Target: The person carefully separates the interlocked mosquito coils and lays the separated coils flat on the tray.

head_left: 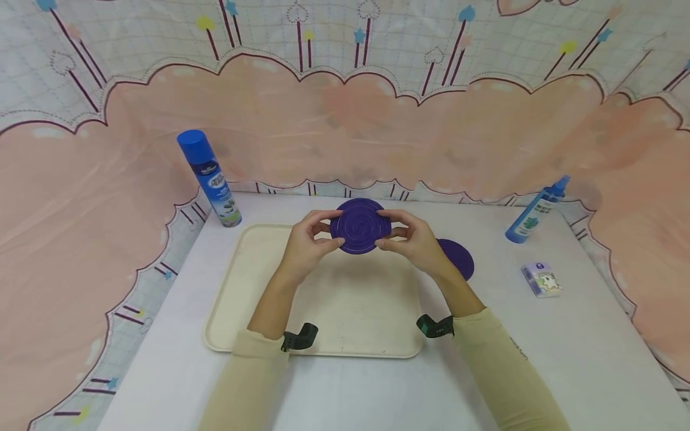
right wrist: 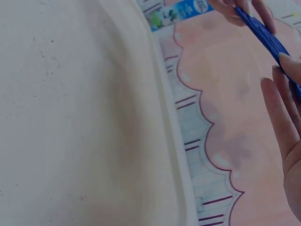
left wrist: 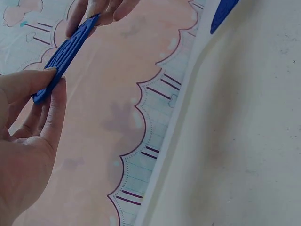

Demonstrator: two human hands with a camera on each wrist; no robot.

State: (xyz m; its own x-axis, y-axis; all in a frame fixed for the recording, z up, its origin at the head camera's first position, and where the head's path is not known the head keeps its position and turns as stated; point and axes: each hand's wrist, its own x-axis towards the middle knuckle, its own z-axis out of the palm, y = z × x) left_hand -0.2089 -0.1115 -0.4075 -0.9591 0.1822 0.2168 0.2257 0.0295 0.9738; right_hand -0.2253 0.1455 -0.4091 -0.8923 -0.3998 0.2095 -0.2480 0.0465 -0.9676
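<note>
Purple disc [head_left: 360, 226] nearly edgewise, wrist views only

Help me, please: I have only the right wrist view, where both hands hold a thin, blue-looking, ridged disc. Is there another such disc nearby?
Observer: Yes. In the head view, a second purple round disc lies to the right of the cream rectangular tray, partly hidden by the right forearm.
Operator: Thank you. I see the held disc almost edge-on. What is on its broad face?
Observer: The head view shows a spiral pattern there.
Operator: And what is near the right far corner of the white table?
Observer: A slim, blue, see-through bottle with a spray top stands there.
</note>
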